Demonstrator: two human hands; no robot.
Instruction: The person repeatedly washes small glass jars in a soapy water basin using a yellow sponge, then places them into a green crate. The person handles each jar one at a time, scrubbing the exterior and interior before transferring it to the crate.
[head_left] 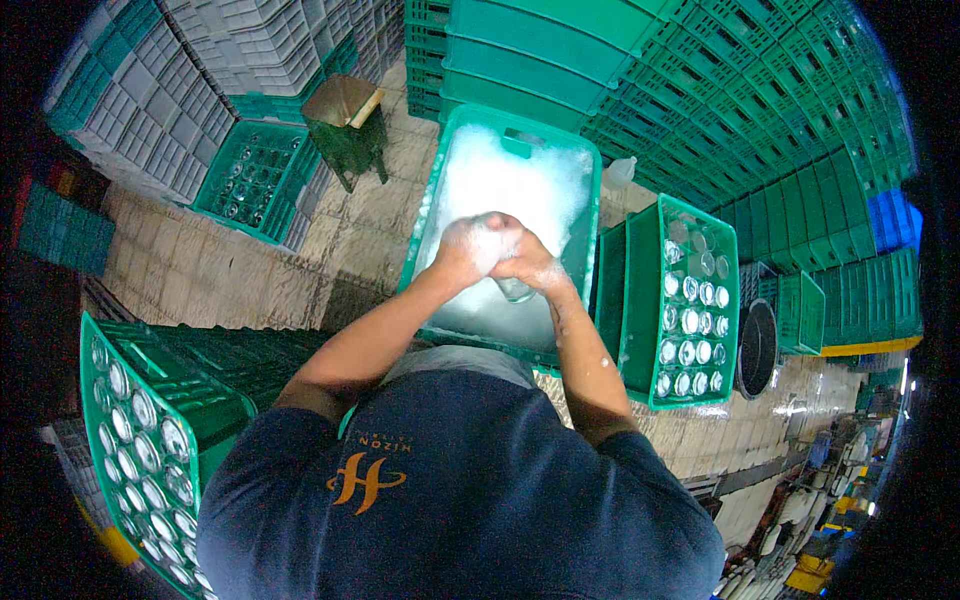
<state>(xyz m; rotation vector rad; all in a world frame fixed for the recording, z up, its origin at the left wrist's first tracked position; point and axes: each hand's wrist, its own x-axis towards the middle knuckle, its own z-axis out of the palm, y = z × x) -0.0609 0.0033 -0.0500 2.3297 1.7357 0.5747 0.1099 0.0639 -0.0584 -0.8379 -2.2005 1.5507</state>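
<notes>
Tiled floor [230,270] carries green tub of foamy water [470,120], green crates of glass jars [690,300] right and left [140,430], grey crate stacks [150,110], black basin [757,347].

your wet, foam-slick hands [497,252] grip clear glossy glass [514,290] over a smooth green plastic tub [590,170] of white frothy suds.

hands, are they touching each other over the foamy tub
Touching: the head view shows the left hand pressed against the right hand, both soapy, above the tub.

hands: left hand [468,247], right hand [525,262] gripping glass [514,290] | over foamy tub [520,180]
</notes>
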